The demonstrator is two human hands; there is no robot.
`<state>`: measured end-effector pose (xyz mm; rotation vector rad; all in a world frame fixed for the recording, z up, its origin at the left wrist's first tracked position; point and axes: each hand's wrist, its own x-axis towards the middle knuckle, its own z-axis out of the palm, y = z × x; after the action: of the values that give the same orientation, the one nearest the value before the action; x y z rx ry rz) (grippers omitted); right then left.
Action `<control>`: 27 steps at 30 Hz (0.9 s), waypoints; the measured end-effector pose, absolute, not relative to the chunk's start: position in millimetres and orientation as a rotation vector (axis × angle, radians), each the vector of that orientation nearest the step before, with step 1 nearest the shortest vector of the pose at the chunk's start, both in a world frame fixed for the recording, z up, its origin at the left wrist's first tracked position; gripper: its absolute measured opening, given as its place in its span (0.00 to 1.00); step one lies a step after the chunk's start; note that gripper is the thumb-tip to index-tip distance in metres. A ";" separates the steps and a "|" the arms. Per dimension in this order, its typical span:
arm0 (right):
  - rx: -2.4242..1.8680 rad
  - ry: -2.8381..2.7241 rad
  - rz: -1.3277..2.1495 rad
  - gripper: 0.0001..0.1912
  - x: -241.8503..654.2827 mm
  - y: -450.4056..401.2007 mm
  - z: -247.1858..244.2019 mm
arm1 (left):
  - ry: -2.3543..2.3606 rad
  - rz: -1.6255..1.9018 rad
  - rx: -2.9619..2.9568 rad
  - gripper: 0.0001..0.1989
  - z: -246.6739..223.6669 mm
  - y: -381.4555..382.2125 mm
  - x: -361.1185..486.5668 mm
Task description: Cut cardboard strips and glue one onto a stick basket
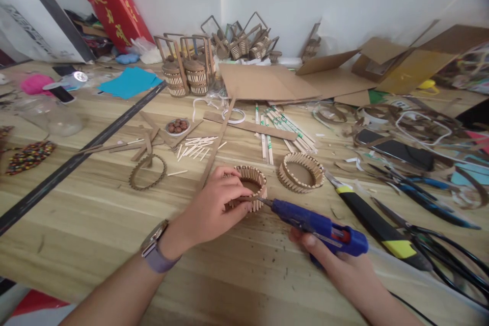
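Note:
My left hand is closed around the near left side of a small round basket made of short upright wooden sticks. Part of a brown strip runs along the rim under my fingers. My right hand grips a blue glue gun, and its nozzle meets the basket's near right rim. A second stick ring stands just to the right, apart from both hands. To the left lies a thin dark hoop. The lower wall of the held basket is partly hidden by my fingers.
Short loose sticks, a dish of brown beads and green-wrapped chopsticks lie beyond my hands. A utility knife, scissors and pliers crowd the right. Finished little baskets and cardboard stand at the back.

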<state>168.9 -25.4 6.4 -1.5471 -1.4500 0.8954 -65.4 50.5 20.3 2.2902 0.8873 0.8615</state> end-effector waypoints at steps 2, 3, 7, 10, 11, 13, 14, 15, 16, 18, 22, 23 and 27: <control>-1.562 -1.442 0.898 0.18 169.6 -25.1 6.0 | 0.883 0.870 2.292 0.05 20.4 50.5 -65.2; -1.569 -1.442 0.899 0.17 170.1 -24.9 5.4 | 0.881 0.872 2.292 0.05 20.5 50.4 -65.0; -1.597 -1.466 0.864 0.17 172.2 -24.8 1.8 | 0.882 0.872 2.281 0.05 21.5 50.2 -64.5; -1.605 -1.450 0.840 0.16 172.7 -25.0 -0.3 | 0.894 0.862 2.282 0.06 22.5 50.2 -64.3; -1.604 -1.437 0.843 0.16 172.6 -25.1 -0.6 | 0.896 0.859 2.284 0.06 22.8 50.2 -64.2; -1.603 -1.412 0.852 0.15 171.8 -25.3 -0.7 | 0.897 0.856 2.287 0.06 23.1 50.2 -64.2; -1.599 -1.407 0.853 0.15 171.3 -25.3 -0.6 | 0.897 0.857 2.288 0.06 23.1 50.2 -64.2; -1.595 -1.405 0.848 0.15 170.8 -25.3 -0.4 | 0.895 0.860 2.289 0.07 23.1 50.1 -64.3; -1.588 -1.409 0.840 0.15 170.2 -25.2 -0.3 | 0.896 0.863 2.290 0.07 23.0 50.1 -64.3; -1.568 -1.425 0.825 0.15 169.5 -25.1 -0.4 | 0.897 0.866 2.290 0.07 23.0 50.0 -64.4; -1.546 -1.467 0.777 0.15 170.8 -25.0 -3.1 | 0.904 0.858 2.285 0.07 23.4 49.7 -64.2; -1.552 -1.483 0.757 0.15 171.8 -24.9 -4.0 | 0.904 0.859 2.285 0.07 23.4 49.7 -64.1; -1.566 -1.550 0.692 0.17 177.3 -23.1 -6.8 | 0.905 0.847 2.288 0.07 23.3 49.7 -64.2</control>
<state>177.3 -23.1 -6.8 -1.5664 -1.5501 0.6917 -64.2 49.7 23.3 2.2883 0.9055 0.8472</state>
